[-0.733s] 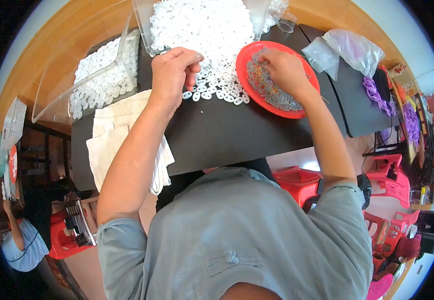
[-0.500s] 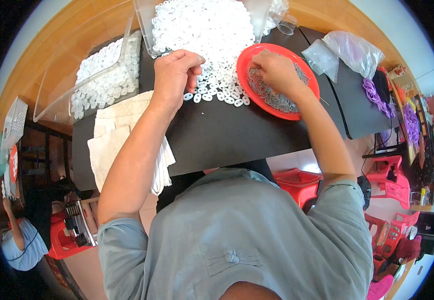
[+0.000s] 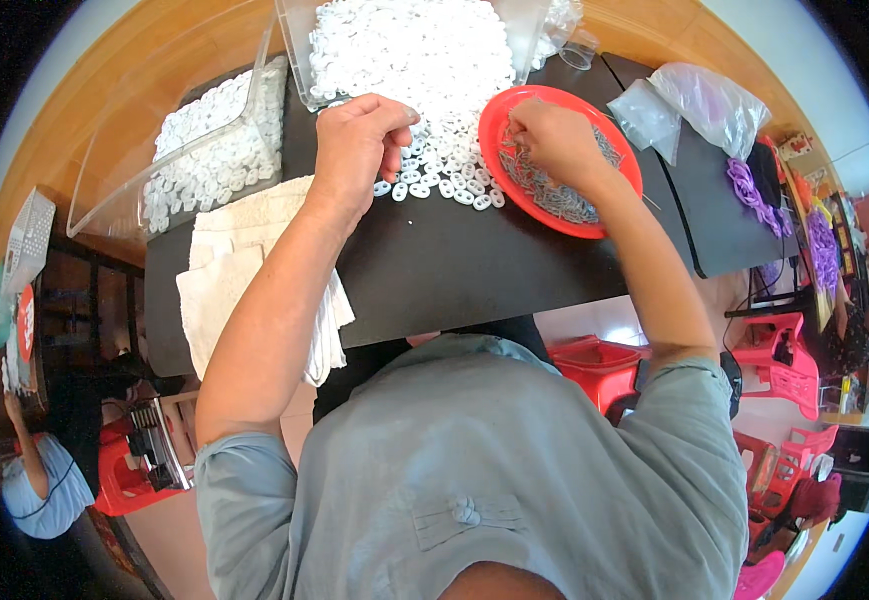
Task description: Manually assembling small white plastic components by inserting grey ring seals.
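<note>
My left hand (image 3: 359, 145) hovers over the left edge of a spread of small white oval pieces with holes (image 3: 451, 170). Its thumb and fingers are pinched together, and whatever lies between them is too small to make out. Over at the right, my right hand (image 3: 554, 140) reaches into a red plastic dish (image 3: 492, 100). Its fingertips are drawn together in a heap of thin grey nail-like metal pieces (image 3: 564, 205), and what they grip is hidden.
Behind the loose pieces stands a clear bin (image 3: 299, 60) heaped with more. A second clear bin (image 3: 104, 200) is at the left, beside folded cream towels (image 3: 219, 285). Plastic bags (image 3: 709, 105) and purple cord (image 3: 749, 190) lie right. Another person's arm (image 3: 24, 440) shows far left.
Both hands keep nearly the same places and poses. The view has shifted slightly, and the right hand still works in the dish.
</note>
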`<state>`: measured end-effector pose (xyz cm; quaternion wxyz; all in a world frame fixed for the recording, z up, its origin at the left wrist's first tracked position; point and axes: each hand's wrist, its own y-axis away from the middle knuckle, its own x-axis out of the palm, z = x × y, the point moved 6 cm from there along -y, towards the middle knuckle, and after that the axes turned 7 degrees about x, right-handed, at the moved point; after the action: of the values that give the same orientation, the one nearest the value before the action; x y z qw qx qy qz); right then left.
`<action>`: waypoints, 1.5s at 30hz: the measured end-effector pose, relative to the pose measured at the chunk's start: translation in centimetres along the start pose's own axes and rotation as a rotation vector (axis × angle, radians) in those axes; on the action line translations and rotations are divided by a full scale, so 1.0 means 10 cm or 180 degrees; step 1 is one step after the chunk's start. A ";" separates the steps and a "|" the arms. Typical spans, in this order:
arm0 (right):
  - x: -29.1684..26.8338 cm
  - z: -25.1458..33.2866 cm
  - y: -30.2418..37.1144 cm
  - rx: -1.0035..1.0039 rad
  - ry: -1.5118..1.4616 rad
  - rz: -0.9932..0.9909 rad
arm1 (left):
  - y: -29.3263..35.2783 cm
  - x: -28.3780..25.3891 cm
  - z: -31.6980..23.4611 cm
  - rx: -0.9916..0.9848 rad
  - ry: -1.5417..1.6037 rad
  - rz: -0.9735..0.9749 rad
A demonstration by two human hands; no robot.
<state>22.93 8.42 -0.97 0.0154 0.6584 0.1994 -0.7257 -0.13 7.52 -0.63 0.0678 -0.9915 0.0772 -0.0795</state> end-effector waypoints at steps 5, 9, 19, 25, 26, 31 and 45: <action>-0.15 -0.15 0.14 0.0034 -0.1109 -0.0497 | -0.01 0.03 0.00 0.0085 0.0049 0.0072; -0.07 -0.39 0.22 0.0766 -0.2493 -0.0002 | 0.02 0.06 -0.02 0.0111 0.0102 -0.0012; -0.13 -0.41 0.45 0.1253 -0.3211 -0.0140 | 0.03 0.12 0.01 -0.0006 0.0022 0.0142; -0.34 0.18 0.54 -0.0227 -0.0951 -0.0310 | 0.05 0.10 0.04 0.0005 -0.0128 0.0245; -0.29 0.16 0.53 -0.0218 -0.0943 -0.0303 | 0.05 0.11 0.04 0.0022 -0.0162 0.0272; -0.17 -0.01 0.46 0.0055 -0.0502 -0.0454 | 0.04 0.11 0.04 -0.0008 -0.0158 0.0244; -0.31 -0.11 0.50 0.1410 -0.3284 0.0121 | 0.09 0.25 0.15 -0.0281 -0.0290 0.0776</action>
<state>25.86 3.41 0.61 -0.0145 0.2090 -0.0031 -0.9778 2.48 6.41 -1.88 0.0367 -0.9794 0.1973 -0.0221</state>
